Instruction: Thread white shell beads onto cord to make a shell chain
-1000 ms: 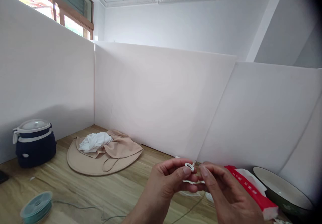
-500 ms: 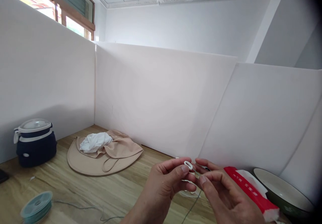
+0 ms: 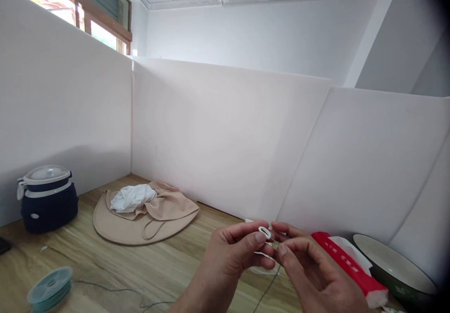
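Note:
Between its thumb and forefinger my left hand (image 3: pixel 235 256) pinches a small white oval ring (image 3: pixel 265 232). My right hand (image 3: pixel 312 271) is close beside it, thumb and forefinger pressed together on a thin grey-green cord (image 3: pixel 270 285) that meets the ring's lower right side. From the fingers the cord hangs down toward the table. Some small pale pieces in clear plastic (image 3: pixel 262 271) lie behind and below the hands, mostly covered by them. At the lower left stands a spool of teal cord (image 3: pixel 49 288), with a strand trailing right across the wood.
A beige sun hat (image 3: pixel 140 231) with crumpled white cloth (image 3: pixel 132 197) on it lies at the back. A navy lidded container (image 3: pixel 49 205) stands left. On the right are a red tissue pack (image 3: pixel 346 263) and a green bowl (image 3: pixel 393 261). White panels (image 3: pixel 218 134) enclose the table.
The white ring has turned slightly and shifted a little right in my left fingers. Both hands stay close together, hardly moved.

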Tool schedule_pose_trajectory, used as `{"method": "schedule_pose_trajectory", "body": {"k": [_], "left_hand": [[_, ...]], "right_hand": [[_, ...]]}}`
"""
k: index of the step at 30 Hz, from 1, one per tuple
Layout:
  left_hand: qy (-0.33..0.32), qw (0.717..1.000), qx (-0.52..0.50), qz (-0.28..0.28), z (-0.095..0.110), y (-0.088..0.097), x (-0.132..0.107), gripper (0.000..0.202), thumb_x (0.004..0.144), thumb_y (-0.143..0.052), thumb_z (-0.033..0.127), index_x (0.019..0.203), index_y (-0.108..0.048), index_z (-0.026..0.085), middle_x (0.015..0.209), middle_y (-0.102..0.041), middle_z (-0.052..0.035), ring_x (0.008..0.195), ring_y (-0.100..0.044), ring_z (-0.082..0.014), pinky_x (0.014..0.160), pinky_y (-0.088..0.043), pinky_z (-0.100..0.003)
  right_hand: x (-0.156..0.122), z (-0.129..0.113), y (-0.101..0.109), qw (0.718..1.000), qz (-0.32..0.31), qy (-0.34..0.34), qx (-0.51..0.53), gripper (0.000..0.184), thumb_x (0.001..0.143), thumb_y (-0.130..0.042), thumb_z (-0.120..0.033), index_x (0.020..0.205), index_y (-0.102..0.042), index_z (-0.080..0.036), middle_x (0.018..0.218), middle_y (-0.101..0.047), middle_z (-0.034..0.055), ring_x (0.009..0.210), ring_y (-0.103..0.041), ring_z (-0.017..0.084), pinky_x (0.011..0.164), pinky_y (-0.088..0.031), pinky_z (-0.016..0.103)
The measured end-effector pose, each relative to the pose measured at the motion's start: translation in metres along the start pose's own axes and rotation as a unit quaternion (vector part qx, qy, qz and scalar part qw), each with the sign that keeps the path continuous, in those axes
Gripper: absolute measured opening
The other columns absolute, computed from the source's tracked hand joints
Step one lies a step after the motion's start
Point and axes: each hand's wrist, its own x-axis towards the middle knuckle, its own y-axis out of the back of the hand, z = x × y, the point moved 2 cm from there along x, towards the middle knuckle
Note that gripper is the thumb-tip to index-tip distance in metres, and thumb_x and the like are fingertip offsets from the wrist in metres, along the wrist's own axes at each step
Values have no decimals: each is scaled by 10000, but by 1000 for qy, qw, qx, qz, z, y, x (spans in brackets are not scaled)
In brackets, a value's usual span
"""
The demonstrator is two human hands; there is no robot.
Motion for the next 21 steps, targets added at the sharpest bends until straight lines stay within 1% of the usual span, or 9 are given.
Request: {"method": "schedule_pose_trajectory", "body": {"k": [2,3,6,8,12,16,21], "left_hand": [[-2,1000,8,-1,-1,0,-1,247,769,-714,230,968,-727,83,868,-688,-119,731,-609,-129,670,-495,-230],[-2,1000,14,0,-1,0,-1,251,768,-715,232,971,-727,86,847,-687,-112,727,-607,-128,667,-492,-228],[-1,999,33,1,-2,1,-2,255,776,-706,251,972,-728,89,784,-684,-93,683,-598,-115,666,-487,-227],[-4,999,45,0,-3,1,-2,255,785,-695,265,965,-730,88,781,-686,-92,662,-596,-110,686,-489,-237],[-7,999,37,5,-3,1,-2,256,799,-679,283,943,-734,79,775,-679,-89,656,-608,-115,733,-499,-267],[-5,1000,22,10,-4,1,-1,270,800,-674,264,981,-728,72,760,-677,-90,664,-618,-128,754,-505,-291],[0,999,43,18,-6,1,0,295,791,-679,253,1015,-717,65,747,-673,-91,659,-618,-139,762,-504,-330]], "right_hand": [[2,2,3,999,-42,5,-22,139,696,-727,-315,646,-679,-195,1056,-684,108,981,-663,249,739,-581,229],[3,2,3,999,-45,7,-27,143,700,-725,-325,656,-688,-194,1046,-687,110,976,-664,250,741,-581,233],[1,-1,0,1000,3,6,-16,187,708,-709,-383,661,-681,-204,1006,-687,89,966,-656,241,763,-577,244],[-2,-4,-3,1000,23,5,-13,196,697,-712,-402,652,-674,-215,983,-681,68,960,-649,230,769,-570,231],[-3,-6,-5,999,20,15,-37,183,687,-715,-403,660,-684,-225,966,-673,49,926,-652,213,765,-566,216],[-1,-4,-1,998,17,26,-52,177,692,-712,-402,660,-689,-229,940,-680,44,897,-660,209,743,-568,209],[0,-2,1,995,8,42,-96,208,716,-691,-426,652,-694,-228,940,-681,47,877,-665,205,727,-568,208]]}}
